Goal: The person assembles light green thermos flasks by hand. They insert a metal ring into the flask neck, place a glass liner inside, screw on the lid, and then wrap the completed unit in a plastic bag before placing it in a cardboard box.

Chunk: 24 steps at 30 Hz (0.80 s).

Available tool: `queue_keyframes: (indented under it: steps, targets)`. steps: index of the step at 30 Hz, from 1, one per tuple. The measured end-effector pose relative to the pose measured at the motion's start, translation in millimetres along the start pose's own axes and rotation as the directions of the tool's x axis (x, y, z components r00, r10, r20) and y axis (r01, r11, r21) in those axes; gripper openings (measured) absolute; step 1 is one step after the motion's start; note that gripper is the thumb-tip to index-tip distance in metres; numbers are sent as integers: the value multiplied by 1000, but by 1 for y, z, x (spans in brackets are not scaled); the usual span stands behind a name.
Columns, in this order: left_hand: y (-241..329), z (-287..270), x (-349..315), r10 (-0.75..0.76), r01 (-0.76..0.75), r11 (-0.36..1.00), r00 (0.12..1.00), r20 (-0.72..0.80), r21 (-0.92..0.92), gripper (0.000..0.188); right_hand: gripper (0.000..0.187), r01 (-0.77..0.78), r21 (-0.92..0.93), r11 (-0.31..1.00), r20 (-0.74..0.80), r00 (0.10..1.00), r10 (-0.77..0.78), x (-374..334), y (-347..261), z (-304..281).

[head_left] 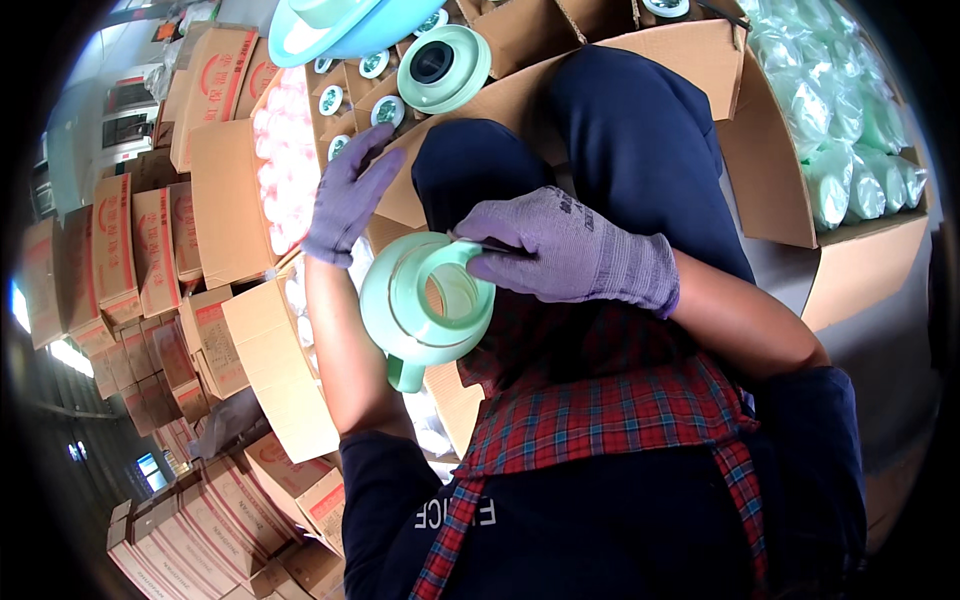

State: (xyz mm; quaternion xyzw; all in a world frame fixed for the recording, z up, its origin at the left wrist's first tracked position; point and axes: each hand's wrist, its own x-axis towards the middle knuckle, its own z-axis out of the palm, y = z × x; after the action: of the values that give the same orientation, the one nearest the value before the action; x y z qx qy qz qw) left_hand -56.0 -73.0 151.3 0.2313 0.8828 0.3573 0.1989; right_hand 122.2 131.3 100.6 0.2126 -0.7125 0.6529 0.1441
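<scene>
My right hand (pixel 565 248), in a purple-grey glove, grips the rim of a mint-green plastic jug shell (pixel 390 300) with its fingertips. The shell hangs tilted above my lap. Its round opening faces up toward me, and a handle juts from its lower side. My left hand (pixel 350 195), gloved alike, is raised to the left of my knee with fingers apart and nothing in it. Beyond it, several round white-rimmed pieces (pixel 388 111) with shiny greenish centres stand in a divided carton (pixel 520 35). A mint-green round part (pixel 445 68) with a black centre rests on that carton.
A light-blue basin (pixel 360 30) sits at the top edge. On the right stands an open carton (pixel 770 170) of green, plastic-wrapped pieces (pixel 840 185). Left are wrapped pinkish-white pieces (pixel 283 160), open carton flaps (pixel 280 365) and stacked brown boxes (pixel 115 240).
</scene>
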Motion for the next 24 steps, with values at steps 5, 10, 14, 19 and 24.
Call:
queue_keyframes:
  steps: [5,10,14,19,24]
  targets:
    - [43,-35,-16,37,-38,999,998,-43,-24,41,25,-299,130,945,-92,946,312,-4,-17,-3]
    - [73,-58,-118,283,-299,945,950,132,132,67,27,-577,350,738,41,796,604,-2,-37,-11]
    - [54,-5,-130,370,-334,863,929,-23,380,68,27,-662,395,637,135,728,672,-2,-40,-13]
    - [30,-9,-121,170,-136,978,958,-230,157,36,20,-376,-94,922,-6,926,377,-12,-29,-17]
    - [30,-6,-91,83,-28,983,952,-296,183,19,27,-244,-466,851,-2,962,275,-29,-21,-48]
